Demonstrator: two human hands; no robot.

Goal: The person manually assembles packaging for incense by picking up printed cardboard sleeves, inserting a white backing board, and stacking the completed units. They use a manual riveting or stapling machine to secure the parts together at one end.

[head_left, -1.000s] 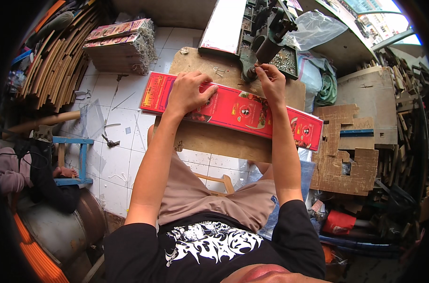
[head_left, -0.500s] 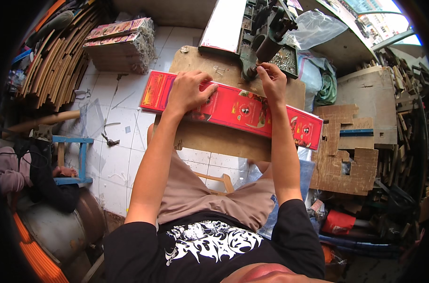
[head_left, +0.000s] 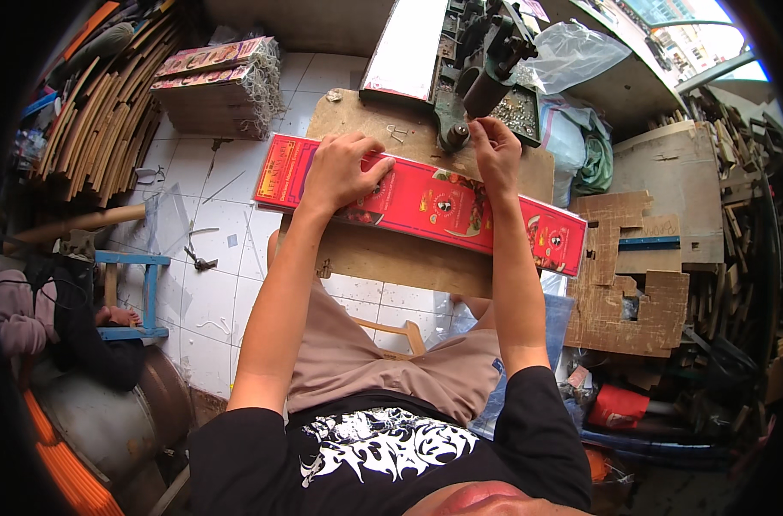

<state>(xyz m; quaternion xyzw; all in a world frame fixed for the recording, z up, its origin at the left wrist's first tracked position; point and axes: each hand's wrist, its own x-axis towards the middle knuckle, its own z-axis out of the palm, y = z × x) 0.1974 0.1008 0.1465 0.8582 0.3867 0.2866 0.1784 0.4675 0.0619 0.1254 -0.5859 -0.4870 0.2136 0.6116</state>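
Note:
A long red printed strip, glossy and apparently several layers thick, lies slantwise across a wooden board. Over its left part lies my left hand, fingers curled at the far edge and thumb on the printed face, gripping it. My right hand is above the far edge, right of the middle. Its thumb and fingers are pinched beside the lower die of a dark green hand press; whatever they hold is too small to make out. Two thin bent metal pieces lie on the board.
Beside the press sits a tray of small metal fittings. A bundled stack of printed strips stands on the tiled floor at the far left. Cut brown boards lean at the right. Another person's foot shows by a blue frame.
The view has shifted slightly. My left hand stays on the strip, and my right hand remains pinched beside the die with hardly any movement.

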